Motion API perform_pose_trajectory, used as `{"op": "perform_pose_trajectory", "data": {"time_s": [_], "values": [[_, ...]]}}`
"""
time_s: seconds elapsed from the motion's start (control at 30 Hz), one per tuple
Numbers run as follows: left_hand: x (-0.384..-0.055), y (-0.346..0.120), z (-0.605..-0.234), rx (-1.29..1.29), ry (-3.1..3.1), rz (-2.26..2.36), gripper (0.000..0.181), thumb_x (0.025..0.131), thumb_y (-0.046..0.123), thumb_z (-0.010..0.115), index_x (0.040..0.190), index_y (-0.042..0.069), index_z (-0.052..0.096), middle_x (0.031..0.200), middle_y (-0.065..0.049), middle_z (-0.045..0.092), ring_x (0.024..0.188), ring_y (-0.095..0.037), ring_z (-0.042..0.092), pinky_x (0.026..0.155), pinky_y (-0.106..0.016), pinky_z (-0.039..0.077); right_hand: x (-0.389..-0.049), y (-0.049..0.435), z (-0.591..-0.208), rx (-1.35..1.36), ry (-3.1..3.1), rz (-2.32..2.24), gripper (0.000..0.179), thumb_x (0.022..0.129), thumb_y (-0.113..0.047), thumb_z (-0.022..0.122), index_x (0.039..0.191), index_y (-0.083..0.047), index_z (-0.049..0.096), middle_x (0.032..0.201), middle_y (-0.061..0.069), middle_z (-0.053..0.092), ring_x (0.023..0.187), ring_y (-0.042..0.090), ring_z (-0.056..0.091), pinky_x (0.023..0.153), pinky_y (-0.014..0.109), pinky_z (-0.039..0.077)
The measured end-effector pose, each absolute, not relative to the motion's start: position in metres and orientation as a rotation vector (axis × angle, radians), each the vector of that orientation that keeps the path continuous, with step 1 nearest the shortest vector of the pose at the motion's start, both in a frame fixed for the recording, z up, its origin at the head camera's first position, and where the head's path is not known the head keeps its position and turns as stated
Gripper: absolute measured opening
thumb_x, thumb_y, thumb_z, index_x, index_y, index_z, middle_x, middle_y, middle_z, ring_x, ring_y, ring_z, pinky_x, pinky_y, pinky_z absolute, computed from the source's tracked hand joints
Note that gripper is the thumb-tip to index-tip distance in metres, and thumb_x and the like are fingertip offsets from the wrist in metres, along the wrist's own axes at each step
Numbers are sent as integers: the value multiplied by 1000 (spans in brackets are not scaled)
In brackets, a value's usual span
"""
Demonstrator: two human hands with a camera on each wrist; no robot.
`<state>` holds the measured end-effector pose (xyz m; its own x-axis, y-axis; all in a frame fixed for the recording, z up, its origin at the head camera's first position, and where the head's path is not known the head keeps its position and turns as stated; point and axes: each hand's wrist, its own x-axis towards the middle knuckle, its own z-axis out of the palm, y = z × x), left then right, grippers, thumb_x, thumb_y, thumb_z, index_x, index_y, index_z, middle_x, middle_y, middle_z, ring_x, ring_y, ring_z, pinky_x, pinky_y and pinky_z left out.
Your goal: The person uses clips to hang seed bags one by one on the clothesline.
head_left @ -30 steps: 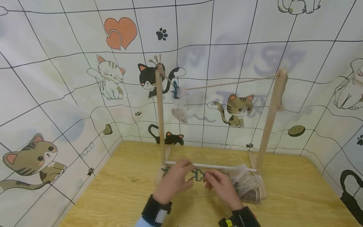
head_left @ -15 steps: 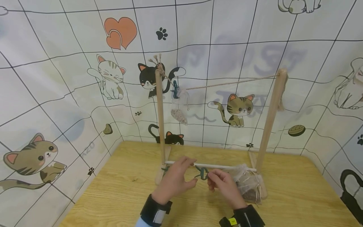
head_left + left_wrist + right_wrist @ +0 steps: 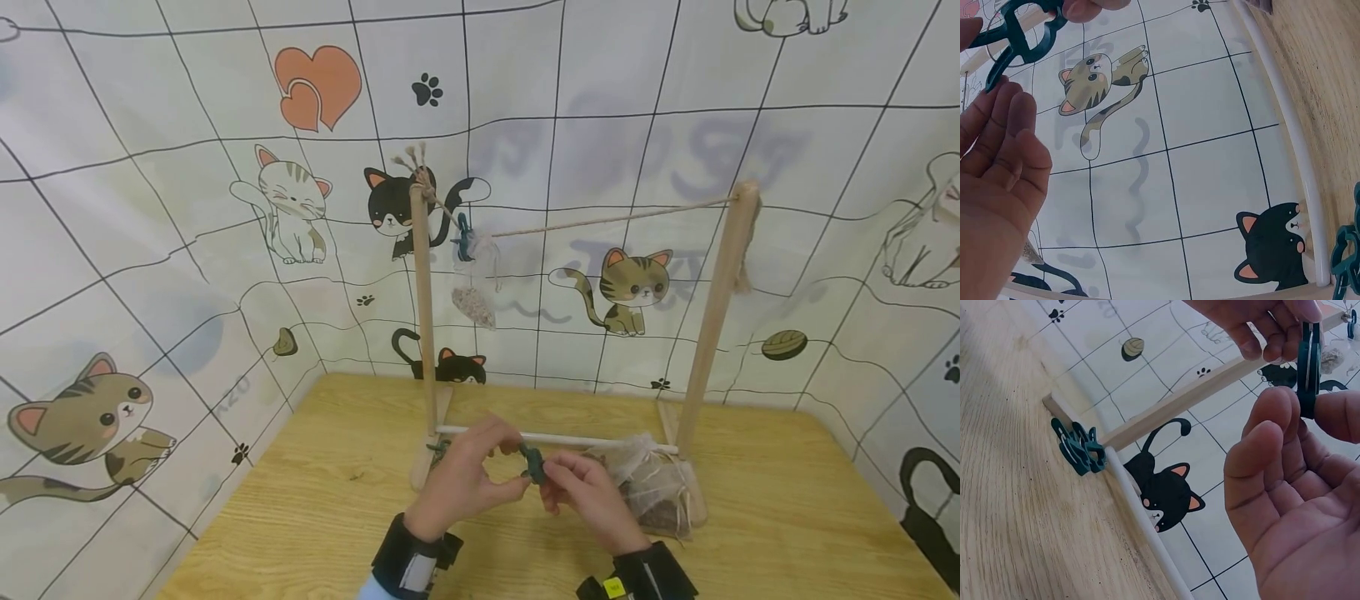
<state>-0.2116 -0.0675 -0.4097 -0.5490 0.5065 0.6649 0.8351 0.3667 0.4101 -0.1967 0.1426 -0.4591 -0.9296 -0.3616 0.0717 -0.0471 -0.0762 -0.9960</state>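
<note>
Between both hands is a dark green plastic clothespin (image 3: 533,463), held low in front of the frame's white bar. My left hand (image 3: 465,475) pinches its two arms, thumb on one and fingertips on the other, as the left wrist view shows. The thumb and forefinger of my right hand (image 3: 588,492) grip the clothespin's opposite end. Seen from the right wrist, the clothespin (image 3: 1305,406) is edge-on. Behind and above, a similar clothespin (image 3: 464,237) fastens a small sheer pouch (image 3: 474,307) with speckled contents to a rope (image 3: 615,223).
Two wooden posts (image 3: 708,333) carry the rope, joined below by a white bar (image 3: 600,442). Sheer drawstring pouches (image 3: 660,487) lie piled by the right post's foot. Several green clothespins (image 3: 1072,447) lie near the left post. Cat-printed cloth (image 3: 525,167) surrounds the wooden table (image 3: 300,500).
Half a second ago my left thumb and fingers were spread apart around the clothespin; now they have closed in on it. The clothespin has turned from its flat face to nearly edge-on.
</note>
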Motion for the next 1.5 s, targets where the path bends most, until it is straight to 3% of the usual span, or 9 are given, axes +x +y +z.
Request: {"op": "perform_pose_trajectory", "data": {"time_s": [0.23, 0.5, 0.6, 0.83, 0.93, 1.07, 1.27, 1.37, 1.5], "values": [[-211, -67, -407, -1159, -2148, -1057, 22, 73, 20, 72, 92, 21, 61, 82, 9, 52, 77, -4, 46, 65, -17, 41, -197, 143, -458, -429, 2047, -2025, 44, 94, -40, 49, 107, 1, 57, 87, 10, 57, 70, 17, 57, 67, 38, 50], [-213, -72, -411, -1144, -2125, -1103, 13, 76, 21, 73, 88, 20, 66, 77, 11, 52, 72, -2, 46, 61, -15, 40, -207, 170, -461, -101, 2624, -1929, 33, 90, -38, 56, 103, -9, 63, 84, 14, 62, 69, 23, 59, 61, 35, 50], [-214, -72, -412, -1147, -2103, -1114, 10, 77, 20, 72, 85, 19, 67, 75, 8, 54, 69, -4, 48, 60, -14, 41, -209, 186, -465, -41, 2816, -1927, 29, 91, -33, 56, 107, -10, 63, 86, 14, 63, 71, 21, 60, 60, 30, 49], [-213, -74, -413, -1127, -2105, -1188, 7, 76, 16, 73, 80, 17, 67, 75, 7, 59, 68, -10, 55, 61, -15, 44, -214, 214, -472, 203, 3258, -1778, 22, 89, -20, 59, 107, -9, 63, 95, 7, 64, 71, 0, 54, 58, 24, 47], [-213, -74, -413, -1124, -2094, -1178, 7, 75, 14, 74, 79, 16, 68, 74, 7, 59, 68, -8, 55, 61, -15, 43, -214, 220, -473, 315, 3353, -1672, 29, 86, -15, 59, 112, -4, 61, 101, 11, 60, 73, 4, 53, 57, 25, 44], [-213, -72, -413, -1117, -2084, -1164, 9, 72, 10, 75, 76, 13, 67, 72, 6, 58, 66, -7, 56, 61, -13, 43, -215, 225, -475, 346, 3405, -1511, 37, 85, -13, 57, 117, 6, 57, 104, 21, 53, 74, 21, 55, 55, 30, 42], [-213, -72, -413, -1120, -2072, -1151, 10, 70, 4, 74, 73, 9, 66, 69, 2, 57, 64, -8, 55, 60, -11, 42, -215, 228, -479, 341, 3409, -1335, 41, 85, -15, 56, 113, 13, 56, 104, 33, 52, 87, 45, 55, 65, 48, 46], [-213, -73, -413, -1124, -2082, -1157, 8, 73, 8, 74, 73, 10, 66, 71, 5, 57, 66, -6, 54, 60, -12, 42, -215, 228, -480, 332, 3364, -1335, 41, 85, -18, 56, 114, 11, 56, 106, 34, 55, 91, 45, 57, 67, 48, 47], [-210, -73, -407, -1114, -2090, -1155, 7, 72, 7, 73, 73, 9, 66, 69, 5, 56, 65, -8, 54, 61, -10, 40, -216, 223, -478, 281, 3327, -1429, 37, 84, -20, 61, 113, 4, 59, 104, 25, 61, 86, 34, 60, 65, 39, 47]]}}
